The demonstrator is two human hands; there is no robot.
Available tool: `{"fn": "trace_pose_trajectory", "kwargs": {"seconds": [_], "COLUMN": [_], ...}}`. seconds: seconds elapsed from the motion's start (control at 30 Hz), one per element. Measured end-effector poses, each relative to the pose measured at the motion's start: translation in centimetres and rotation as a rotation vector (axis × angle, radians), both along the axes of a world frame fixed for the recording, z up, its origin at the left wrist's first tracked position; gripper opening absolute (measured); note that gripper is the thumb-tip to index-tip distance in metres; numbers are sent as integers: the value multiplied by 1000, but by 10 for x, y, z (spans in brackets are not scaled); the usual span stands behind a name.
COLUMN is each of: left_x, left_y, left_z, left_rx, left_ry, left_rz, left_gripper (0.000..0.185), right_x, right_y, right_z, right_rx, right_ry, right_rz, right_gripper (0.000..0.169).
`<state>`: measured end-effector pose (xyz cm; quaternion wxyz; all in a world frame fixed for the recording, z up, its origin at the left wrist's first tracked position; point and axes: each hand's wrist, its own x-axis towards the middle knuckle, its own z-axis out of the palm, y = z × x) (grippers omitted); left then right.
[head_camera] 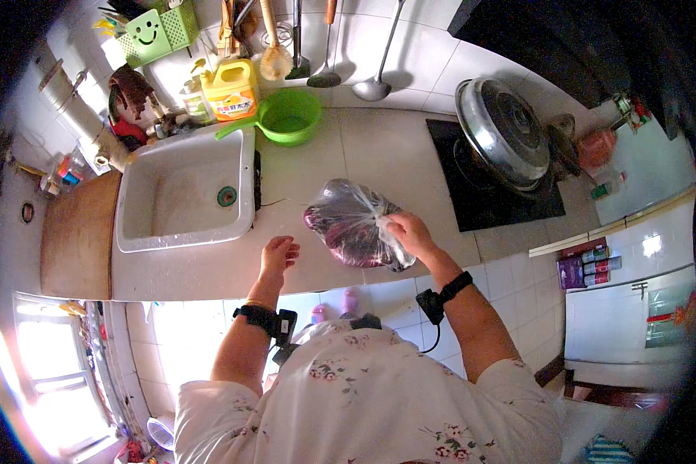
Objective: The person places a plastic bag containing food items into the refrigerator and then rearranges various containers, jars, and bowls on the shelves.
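Note:
A clear plastic bag (356, 217) rests on the countertop (319, 162) in front of me. Dark purple produce shows through its film; the exact kind is hard to tell. My right hand (409, 233) grips the bag's gathered neck, on its right side. To the left of the bag, my left hand (279, 254) hovers near the counter's front edge, its fingers loosely curled and apart, with nothing in them. That hand is between the bag and the white sink (185, 235), touching neither.
A green plastic dipper (290, 119) and a yellow jug (230, 90) stand behind the sink. At right, a large lidded metal pan (501, 133) sits on a black cooktop (475, 206). Ladles (372, 89) and spatulas hang along the tiled wall.

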<state>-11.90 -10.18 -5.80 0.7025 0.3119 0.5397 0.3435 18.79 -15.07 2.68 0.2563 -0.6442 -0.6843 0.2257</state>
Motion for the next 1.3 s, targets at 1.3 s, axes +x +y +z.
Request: {"fn": "trace_pose_trajectory", "kwargs": {"seconds": [1.3], "left_x": [116], "left_y": [10], "left_z": [76], "left_rx": [1174], "left_ry": [1125], "left_rz": [-869], "left_gripper": [53], "right_x": [20], "right_y": [-2], "right_z": [-22], "right_rx": [-203], "right_ry": [239], "right_rz": [-46], "right_gripper": [22]}}
